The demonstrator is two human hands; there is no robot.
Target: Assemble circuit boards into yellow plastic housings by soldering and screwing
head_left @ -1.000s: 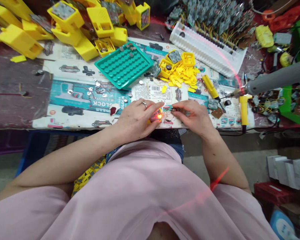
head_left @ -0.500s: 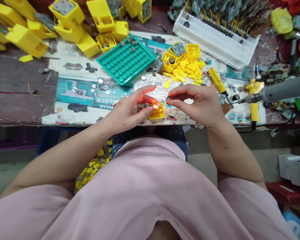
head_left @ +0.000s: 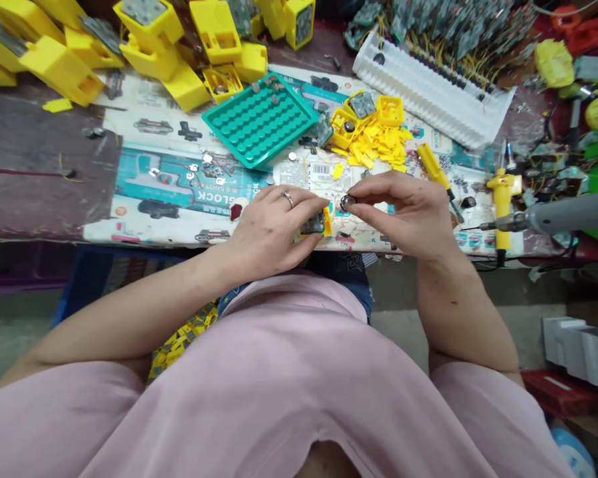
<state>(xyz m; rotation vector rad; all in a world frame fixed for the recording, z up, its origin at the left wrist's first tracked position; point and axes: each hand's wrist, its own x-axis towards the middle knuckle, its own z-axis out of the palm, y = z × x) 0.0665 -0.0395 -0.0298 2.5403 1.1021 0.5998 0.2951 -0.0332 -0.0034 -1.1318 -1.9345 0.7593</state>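
My left hand (head_left: 276,229) is curled over a small yellow plastic box (head_left: 327,223) near the table's front edge, fingers on one side and thumb on the other. Part of a green circuit board (head_left: 311,225) shows in the box under my fingers; the rest is covered. Just to the right, my right hand (head_left: 406,206) pinches a small round metallic disc (head_left: 347,202) between thumb and fingertips. The disc is apart from the box. Beyond my hands lies a pile of flat yellow plastic pieces (head_left: 376,145) with several open yellow boxes.
A green dimpled tray (head_left: 256,126) sits behind my left hand, with large yellow housings (head_left: 184,86) at back left. A white ridged rack (head_left: 428,93) holds wired boards. An electric screwdriver-like tool (head_left: 573,214) juts in from the right, near a yellow-handled tool (head_left: 503,206).
My left fingers have come down over the yellow box, and a circuit board now shows there. The red glow is gone. My right hand has shifted slightly right, still pinching the disc.
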